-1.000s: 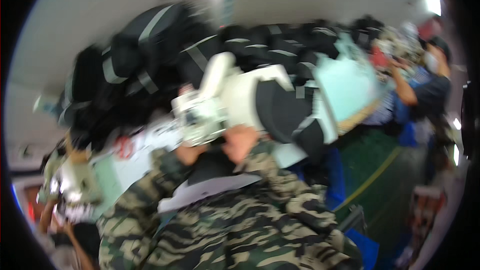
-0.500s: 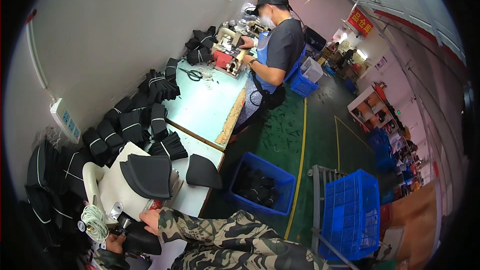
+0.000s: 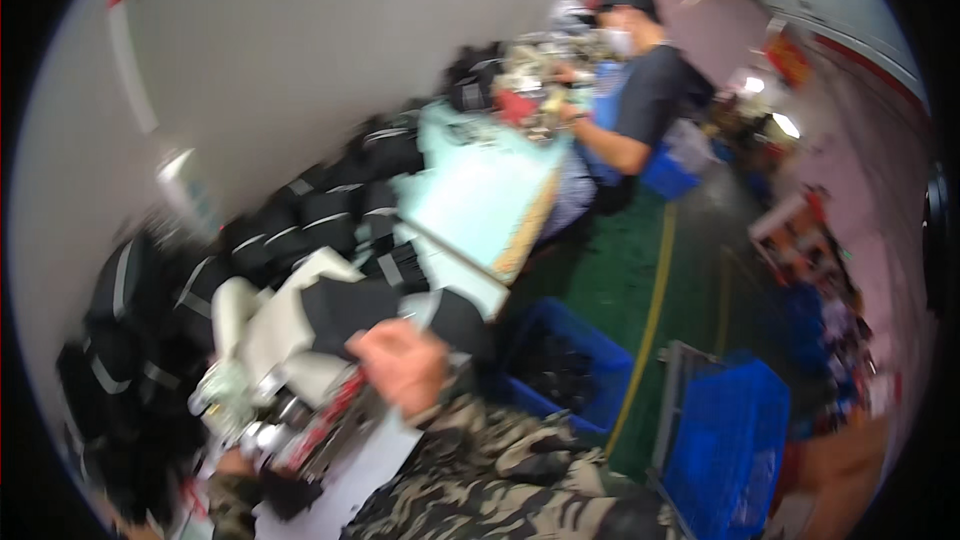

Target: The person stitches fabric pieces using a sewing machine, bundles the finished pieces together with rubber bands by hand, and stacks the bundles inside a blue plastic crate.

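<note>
Raised since half a second ago, right hand [image 3: 400, 368] sits closed at the sewing machine [image 3: 290, 340]; black fabric piece [image 3: 345, 308] at eleven o'clock; left hand [image 3: 232, 468] blurred, grip unclear

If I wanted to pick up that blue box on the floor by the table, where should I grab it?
Probably by its top rim. The blue crate sits open side up on the green floor beside the table, with dark pieces inside, so the rim is the free part. Come from the aisle side with a hand on each of two opposite edges; the table blocks the other side. The picture is blurred, so handles cannot be made out.
</note>
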`<state>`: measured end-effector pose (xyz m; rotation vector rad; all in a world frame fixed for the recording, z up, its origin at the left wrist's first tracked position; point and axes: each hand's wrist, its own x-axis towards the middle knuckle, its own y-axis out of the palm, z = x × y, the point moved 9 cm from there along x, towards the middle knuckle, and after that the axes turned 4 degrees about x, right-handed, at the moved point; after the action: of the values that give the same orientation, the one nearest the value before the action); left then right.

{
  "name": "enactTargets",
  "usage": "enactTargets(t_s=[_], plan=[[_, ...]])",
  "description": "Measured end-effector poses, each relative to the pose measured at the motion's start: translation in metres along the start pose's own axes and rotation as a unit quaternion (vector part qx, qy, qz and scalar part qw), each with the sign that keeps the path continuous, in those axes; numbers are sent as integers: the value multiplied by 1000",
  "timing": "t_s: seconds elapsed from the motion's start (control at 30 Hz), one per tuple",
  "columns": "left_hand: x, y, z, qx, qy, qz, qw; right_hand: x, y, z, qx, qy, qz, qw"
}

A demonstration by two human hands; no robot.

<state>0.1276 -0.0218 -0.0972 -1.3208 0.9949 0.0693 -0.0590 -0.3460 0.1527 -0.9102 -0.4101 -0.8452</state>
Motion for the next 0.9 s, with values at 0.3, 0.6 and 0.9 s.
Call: enactTargets(t_s=[0.3, 0.6, 0.9], plan=[[-43, 39, -16, 35, -3, -179, 983, 6, 50, 19, -22, -69, 125, 990], [-80, 18, -39, -482, 190, 158, 841, 39, 126, 131, 353, -51, 185, 916], [-62, -9, -79, -674, 139, 151, 709, 33, 84, 75, 263, 30, 157, 952]])
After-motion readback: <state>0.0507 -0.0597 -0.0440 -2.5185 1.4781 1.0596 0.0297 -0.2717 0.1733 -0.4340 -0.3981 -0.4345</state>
